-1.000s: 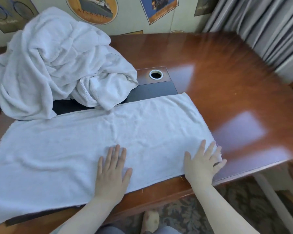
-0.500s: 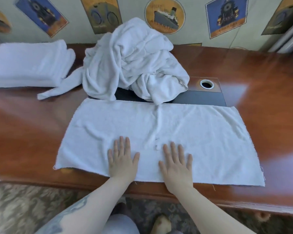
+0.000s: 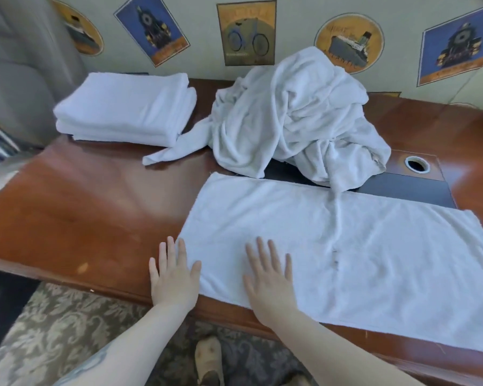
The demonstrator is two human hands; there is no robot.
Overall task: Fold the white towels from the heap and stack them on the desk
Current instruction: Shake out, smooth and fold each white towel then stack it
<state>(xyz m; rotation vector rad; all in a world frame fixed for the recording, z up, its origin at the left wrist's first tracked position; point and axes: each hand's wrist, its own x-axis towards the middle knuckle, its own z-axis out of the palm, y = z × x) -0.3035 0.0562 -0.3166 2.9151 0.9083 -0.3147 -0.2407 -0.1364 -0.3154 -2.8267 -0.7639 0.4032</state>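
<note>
Both hands lie flat with fingers straight: left hand (image 3: 173, 277) at the spread towel's (image 3: 346, 246) left edge, right hand (image 3: 268, 277) on it; bare bench (image 3: 81, 207) left of the towel.

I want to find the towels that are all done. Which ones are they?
Look at the brown desk, at its far left corner by the wall. The stack there is neat and square, while the heap beside it is crumpled.

Spread towel (image 3: 346, 260) cut off at right edge, heap (image 3: 290, 118) hiding dark panel (image 3: 407, 188)
</note>
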